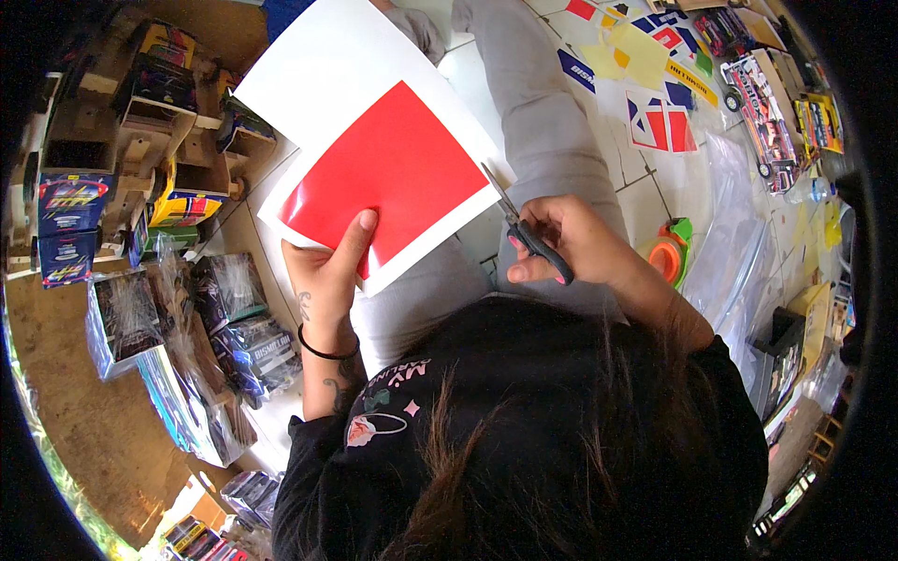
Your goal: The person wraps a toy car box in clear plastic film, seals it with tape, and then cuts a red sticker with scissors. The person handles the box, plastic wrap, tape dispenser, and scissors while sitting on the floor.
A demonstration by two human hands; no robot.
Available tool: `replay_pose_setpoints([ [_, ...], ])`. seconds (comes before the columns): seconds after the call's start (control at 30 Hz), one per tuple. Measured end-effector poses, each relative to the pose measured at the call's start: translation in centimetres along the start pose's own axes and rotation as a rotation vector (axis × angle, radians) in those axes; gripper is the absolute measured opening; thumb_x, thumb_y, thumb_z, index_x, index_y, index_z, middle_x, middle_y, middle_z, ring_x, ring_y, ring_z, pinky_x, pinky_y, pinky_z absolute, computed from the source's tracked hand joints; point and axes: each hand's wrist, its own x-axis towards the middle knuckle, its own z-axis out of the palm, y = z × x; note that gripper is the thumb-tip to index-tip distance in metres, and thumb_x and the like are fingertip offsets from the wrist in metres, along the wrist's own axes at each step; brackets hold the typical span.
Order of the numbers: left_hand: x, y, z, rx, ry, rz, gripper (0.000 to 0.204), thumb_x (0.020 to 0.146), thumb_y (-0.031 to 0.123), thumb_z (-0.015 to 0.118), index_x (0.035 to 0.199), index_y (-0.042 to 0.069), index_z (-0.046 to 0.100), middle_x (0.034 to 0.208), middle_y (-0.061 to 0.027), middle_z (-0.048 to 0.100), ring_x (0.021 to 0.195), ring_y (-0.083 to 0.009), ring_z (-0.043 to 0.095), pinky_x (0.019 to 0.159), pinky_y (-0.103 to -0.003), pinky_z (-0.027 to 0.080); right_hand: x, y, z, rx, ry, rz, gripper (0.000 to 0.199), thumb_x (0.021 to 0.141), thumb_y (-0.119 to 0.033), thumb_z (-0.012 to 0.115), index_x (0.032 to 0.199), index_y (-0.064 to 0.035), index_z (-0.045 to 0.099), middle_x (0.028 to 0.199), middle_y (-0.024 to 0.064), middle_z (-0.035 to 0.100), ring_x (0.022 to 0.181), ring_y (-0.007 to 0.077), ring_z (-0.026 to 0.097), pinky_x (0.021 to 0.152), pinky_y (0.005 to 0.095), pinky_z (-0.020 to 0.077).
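Observation:
My left hand (327,262) grips the lower left edge of a red adhesive-looking sheet (393,168) with a white border, thumb on top and fingers underneath. Behind it, a larger plain white sheet (313,70) reaches up and to the left; whether the two are joined, I cannot tell. Black-handled scissors (540,247) are in my right hand (575,238), fingers through the loops. Their blades point up and left at the right corner of the red sheet's border. Whether the blades touch the paper is unclear.
Toy trucks with printed panels (173,192) crowd the left side, with plastic-wrapped boxes (229,285) below them. Coloured cut pieces (659,122) lie on the tiles at upper right. An orange and green tape dispenser (669,254) sits beside clear plastic (734,224). Another truck (762,122) stands farther right.

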Motion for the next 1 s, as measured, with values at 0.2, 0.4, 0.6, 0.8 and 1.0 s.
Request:
replay_pose_setpoints([
  [0.2,-0.09,-0.09,0.3,-0.011,-0.007,0.007,0.03,0.078,0.004,0.074,0.105,-0.003,0.061,0.094,-0.0081,0.067,0.083,-0.013,0.062,0.076,-0.025,0.049,-0.09,-0.27,0.27,-0.038,0.108,-0.072,0.042,0.06,-0.029,0.089,0.069,-0.004,0.057,0.061,-0.0022,0.054,0.056,0.0051,0.047,0.051,0.0216,0.0376],
  [0.4,-0.18,-0.07,0.2,0.018,-0.006,0.015,0.031,0.078,0.005,0.075,0.105,-0.004,0.061,0.094,-0.0084,0.067,0.083,-0.0133,0.062,0.076,-0.026,0.049,-0.36,-0.49,0.24,-0.111,0.159,-0.077,0.046,0.058,-0.035,0.09,0.064,-0.0031,0.057,0.056,-0.0008,0.052,0.053,0.0069,0.047,0.049,0.0235,0.0371],
  [0.6,-0.36,-0.08,0.32,0.005,-0.018,0.01,0.032,0.078,0.004,0.075,0.106,-0.004,0.061,0.095,-0.009,0.067,0.084,-0.0137,0.063,0.077,-0.026,0.049,-0.41,-0.51,0.28,-0.136,0.168,-0.109,0.047,0.058,-0.037,0.09,0.065,-0.0034,0.058,0.056,-0.0004,0.053,0.052,0.0079,0.047,0.048,0.0241,0.037],
  [0.8,-0.55,-0.16,0.4,0.011,-0.048,0.018,0.032,0.079,0.004,0.074,0.107,-0.004,0.06,0.096,-0.0093,0.067,0.085,-0.0143,0.063,0.076,-0.027,0.05,-0.34,-0.46,0.5,-0.124,0.177,-0.078,0.047,0.058,-0.037,0.089,0.064,-0.0035,0.058,0.056,0.0003,0.053,0.052,0.008,0.047,0.049,0.025,0.0375],
  [1.0,-0.5,-0.3,0.24,0.015,-0.046,0.002,0.033,0.078,0.004,0.074,0.107,-0.005,0.06,0.096,-0.0096,0.067,0.085,-0.0144,0.063,0.077,-0.027,0.05,-0.46,-0.48,0.54,-0.093,0.186,-0.052,0.047,0.059,-0.037,0.089,0.062,-0.003,0.057,0.054,0.0003,0.052,0.051,0.0077,0.046,0.049,0.0253,0.0375],
])
